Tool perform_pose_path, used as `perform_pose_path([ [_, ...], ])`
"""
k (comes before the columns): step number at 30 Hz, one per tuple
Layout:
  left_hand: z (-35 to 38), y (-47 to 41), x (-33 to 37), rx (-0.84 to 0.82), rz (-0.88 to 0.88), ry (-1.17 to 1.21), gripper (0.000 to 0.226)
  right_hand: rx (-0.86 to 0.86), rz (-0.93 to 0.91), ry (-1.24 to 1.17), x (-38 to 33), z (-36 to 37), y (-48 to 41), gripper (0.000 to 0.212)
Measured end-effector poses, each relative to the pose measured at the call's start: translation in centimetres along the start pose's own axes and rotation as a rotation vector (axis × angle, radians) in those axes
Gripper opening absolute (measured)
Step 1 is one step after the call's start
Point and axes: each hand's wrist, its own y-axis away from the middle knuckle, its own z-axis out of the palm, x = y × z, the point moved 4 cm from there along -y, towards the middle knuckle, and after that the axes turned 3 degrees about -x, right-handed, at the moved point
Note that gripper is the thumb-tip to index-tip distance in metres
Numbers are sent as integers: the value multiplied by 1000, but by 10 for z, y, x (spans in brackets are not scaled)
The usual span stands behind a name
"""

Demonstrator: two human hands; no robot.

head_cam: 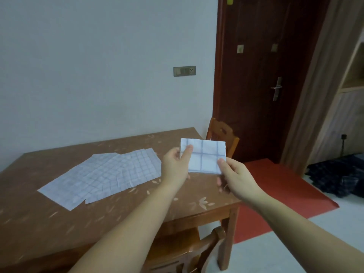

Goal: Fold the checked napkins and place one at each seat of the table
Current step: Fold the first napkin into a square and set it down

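A small folded checked napkin (204, 156), white with blue lines, is held up above the right end of the brown wooden table (59, 213). My left hand (175, 166) pinches its left edge with the thumb on top. My right hand (234, 174) pinches its lower right corner. Several unfolded checked napkins (102, 174) lie flat and overlapping on the middle of the table, to the left of my hands.
A wooden chair (222, 134) stands at the table's far right end, and another chair (187, 251) is tucked under the near side. A red mat (275, 190) covers the floor before a dark door (266, 66). Dark cloth (338, 174) lies on the floor at right.
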Motion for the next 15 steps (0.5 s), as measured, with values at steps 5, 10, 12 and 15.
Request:
perform_pose_path([
  [5, 103, 8, 10, -243, -195, 118, 22, 235, -10, -13, 32, -98, -4, 37],
  [10, 211, 16, 23, -363, -243, 127, 11, 371, 7, 69, 75, -211, -11, 45],
  [12, 244, 12, 25, -341, -238, 116, 11, 344, 55, 16, 91, -246, -15, 41],
  [15, 279, -4, 23, -288, -240, 99, 14, 273, 134, -93, 111, -285, -25, 26],
])
